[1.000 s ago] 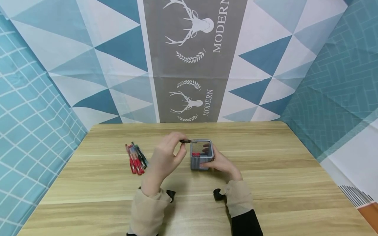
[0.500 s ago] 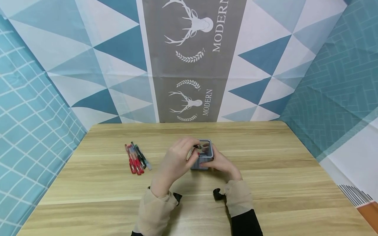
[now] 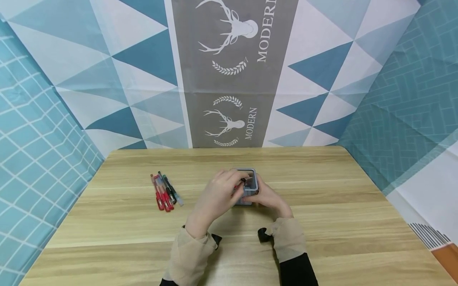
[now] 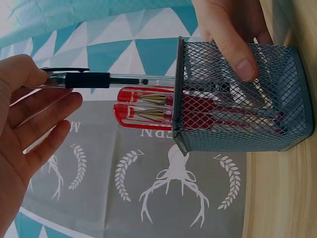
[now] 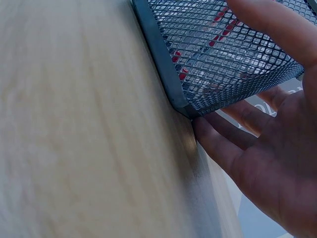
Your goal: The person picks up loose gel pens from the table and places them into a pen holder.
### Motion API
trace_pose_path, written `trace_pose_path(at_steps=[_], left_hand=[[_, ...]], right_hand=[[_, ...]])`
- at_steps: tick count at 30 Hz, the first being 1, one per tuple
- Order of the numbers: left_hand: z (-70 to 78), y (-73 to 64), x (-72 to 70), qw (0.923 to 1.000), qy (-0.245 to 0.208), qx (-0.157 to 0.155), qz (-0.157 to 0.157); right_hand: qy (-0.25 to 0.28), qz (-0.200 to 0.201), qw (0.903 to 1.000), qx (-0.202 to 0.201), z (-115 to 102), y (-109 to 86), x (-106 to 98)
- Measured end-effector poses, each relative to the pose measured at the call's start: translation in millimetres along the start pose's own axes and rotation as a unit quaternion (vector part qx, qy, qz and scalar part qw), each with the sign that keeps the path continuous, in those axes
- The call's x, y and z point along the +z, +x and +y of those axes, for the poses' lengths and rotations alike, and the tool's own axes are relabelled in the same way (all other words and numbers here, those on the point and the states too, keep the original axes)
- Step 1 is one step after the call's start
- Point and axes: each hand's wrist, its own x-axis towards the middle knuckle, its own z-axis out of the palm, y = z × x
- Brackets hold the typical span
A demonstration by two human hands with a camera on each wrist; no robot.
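In the left wrist view, my left hand (image 4: pixel 25 119) pinches a black gel pen (image 4: pixel 88 80) by its clip end. The pen's other end is inside a dark wire-mesh pen holder (image 4: pixel 237 136). Two pens with red caps (image 4: pixel 143 115) stand in the holder beside it, their tops above the rim. My right hand (image 3: pixel 269 198) grips the holder from the right, with the thumb on the near face and the other fingers round the far side. The right wrist view shows the holder's base (image 5: pixel 163 74) on the table. In the head view my left hand (image 3: pixel 219 194) covers part of the holder.
Several red pens (image 3: pixel 162 195) and dark-capped pens (image 3: pixel 171 190) lie in a loose pile on the wooden table (image 3: pixel 340 222), left of my left hand. A patterned cloth backdrop (image 3: pixel 225 87) rises behind the table's far edge.
My left hand has moved right to the holder and lowered the black pen through its opening. The right hand has stayed on the holder. The pile of pens has not moved.
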Motion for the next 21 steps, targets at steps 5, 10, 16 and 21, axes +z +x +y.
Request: trace_pose_path(at_steps=[5,10,16,21], left_hand=[[0.0,-0.4,3.4,0.9995,0.021,-0.004,-0.023],[0.0,-0.8,7.5,0.9976,0.047,-0.004,-0.051],[-1.2,-1.6,14.1,0.9954,0.068,0.0,-0.067],[-2.6,-3.4,18.1,0.9948,0.066,-0.006,-0.078]], right_hand=[[-0.019,0.007,0.9997,0.01,-0.4,-0.6,-0.7],[-0.015,0.008,0.9997,0.015,-1.1,-1.1,-0.5],[-0.022,0.007,0.9996,0.017,-2.0,-0.3,-1.1],[-0.026,0.005,0.9995,0.017,-2.3,-0.1,-1.2]])
